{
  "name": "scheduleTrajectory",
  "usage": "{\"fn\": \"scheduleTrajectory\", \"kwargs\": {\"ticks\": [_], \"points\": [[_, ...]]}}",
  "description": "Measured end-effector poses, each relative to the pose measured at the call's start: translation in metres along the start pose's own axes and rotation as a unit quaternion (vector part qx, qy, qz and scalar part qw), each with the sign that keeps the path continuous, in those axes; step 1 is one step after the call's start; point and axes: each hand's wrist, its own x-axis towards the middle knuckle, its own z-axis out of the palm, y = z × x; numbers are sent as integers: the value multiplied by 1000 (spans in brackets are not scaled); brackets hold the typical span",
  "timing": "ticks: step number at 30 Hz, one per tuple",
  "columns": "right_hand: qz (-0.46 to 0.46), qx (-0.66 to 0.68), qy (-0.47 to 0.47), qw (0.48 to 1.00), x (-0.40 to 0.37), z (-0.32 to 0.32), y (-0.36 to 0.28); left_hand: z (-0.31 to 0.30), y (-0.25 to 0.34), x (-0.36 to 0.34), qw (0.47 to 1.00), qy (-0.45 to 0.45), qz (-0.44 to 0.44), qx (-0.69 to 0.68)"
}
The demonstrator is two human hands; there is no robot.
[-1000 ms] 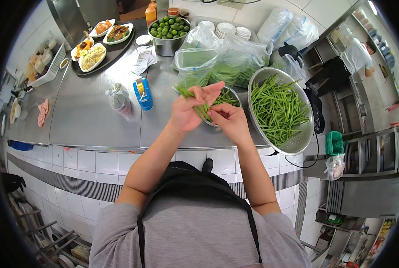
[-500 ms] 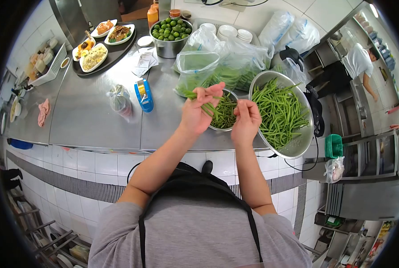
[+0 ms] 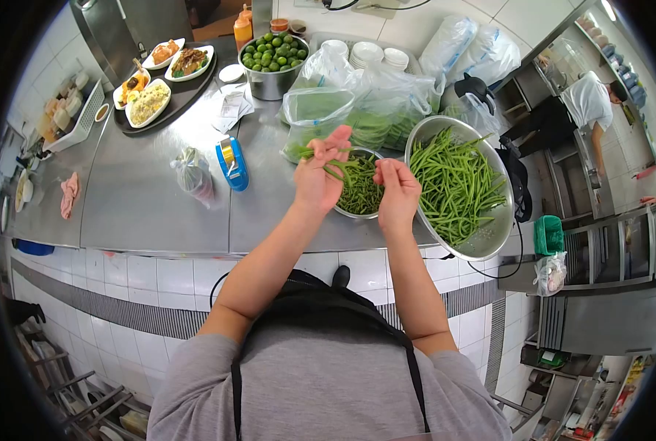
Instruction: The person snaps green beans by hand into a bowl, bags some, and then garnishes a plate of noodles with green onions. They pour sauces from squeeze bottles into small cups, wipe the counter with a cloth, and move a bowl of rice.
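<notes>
Several green beans (image 3: 335, 167) lie across the fingers of my left hand (image 3: 319, 180), which is closed around them. My right hand (image 3: 399, 195) is pinched, thumb against fingertips, just right of the beans; whatever it holds is too small to make out. Below and between both hands is a small round metal bowl (image 3: 357, 216) with short, thin green pieces (image 3: 362, 192) inside. To the right of my right hand, a large metal colander (image 3: 506, 231) is heaped with long green beans (image 3: 456, 184).
Behind the bowl stand clear plastic bags (image 3: 317, 110) of green vegetables. A pot (image 3: 273, 86) of limes is farther back. Left of my hands are a blue tape dispenser (image 3: 232, 163), a small tied bag (image 3: 193, 175) and a dark tray (image 3: 184, 94) of plated food. Another person (image 3: 586, 103) bends at far right.
The whole view has shifted slightly. The beans in my left hand lie at a somewhat different angle. My right hand stays pinched beside the bowl.
</notes>
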Motion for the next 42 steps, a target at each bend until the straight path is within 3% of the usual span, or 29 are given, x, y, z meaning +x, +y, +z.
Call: {"fn": "scheduleTrajectory", "kwargs": {"ticks": [1,3,7,9,11,13,15,16,20,22,23,25,27,29,30,31,32,33,34,35,36,37,38,40,41,42], "points": [[-2,0,0,1000,0,0,-1,-2,1,4,1000,21,20,-9],[59,-188,-137,971,-5,-3,-4,-6,3,10,1000,9,29,-2],[165,-143,-176,960,-6,-1,0,-4,-2,12,1000,-7,21,11],[153,-140,-158,966,-3,-3,5,-5,-4,11,1000,-19,17,12],[109,67,-37,991,-1,-3,10,-5,-7,10,999,-31,16,13],[98,91,8,991,-2,0,0,-6,-8,7,999,-20,28,-5],[-54,-179,-58,981,-6,0,-7,-8,-6,10,999,-14,40,8],[-236,-319,-178,900,-8,4,-11,-9,-6,10,999,-6,47,20],[-272,-401,-128,865,-14,16,-5,1,-9,5,996,-24,58,63],[-170,-274,-128,938,-16,13,-9,-3,-6,5,995,-49,64,57],[-172,-276,-121,938,-14,10,-10,-4,-6,6,995,-53,59,55],[-22,-96,-57,994,-11,8,-12,-9,-4,4,999,20,50,2],[-34,-135,-50,989,-5,-1,-6,-15,0,4,998,20,58,12],[-166,-379,-127,902,-4,-11,6,-21,5,5,998,17,60,20],[-138,-451,-165,866,-5,-14,8,-18,9,4,997,30,58,41],[-181,-499,-164,832,-8,-15,12,-14,9,3,996,42,56,62],[-169,-501,-173,831,-12,-16,15,-10,7,1,992,90,59,64],[-159,-502,-183,831,-15,-14,9,-13,9,0,993,87,54,61],[-219,-522,-162,808,-15,-11,-6,-18,17,-2,997,48,30,43],[-207,-578,-179,769,-6,-16,-20,-22,19,-3,1000,11,5,26],[-193,-630,-197,726,9,-29,-36,-4,21,-7,992,108,7,65],[-266,-642,-125,709,26,-43,-51,-4,23,-9,992,109,4,64],[-250,-724,-95,636,48,-65,-65,-5,26,-12,995,79,-11,58],[-233,-695,-70,676,83,-101,-79,-1,29,-16,997,47,-23,50],[-234,-696,-71,676,87,-113,-77,4,29,-19,996,46,-44,55],[-193,-734,-110,642,90,-123,-75,7,29,-21,995,44,-66,60]]}}
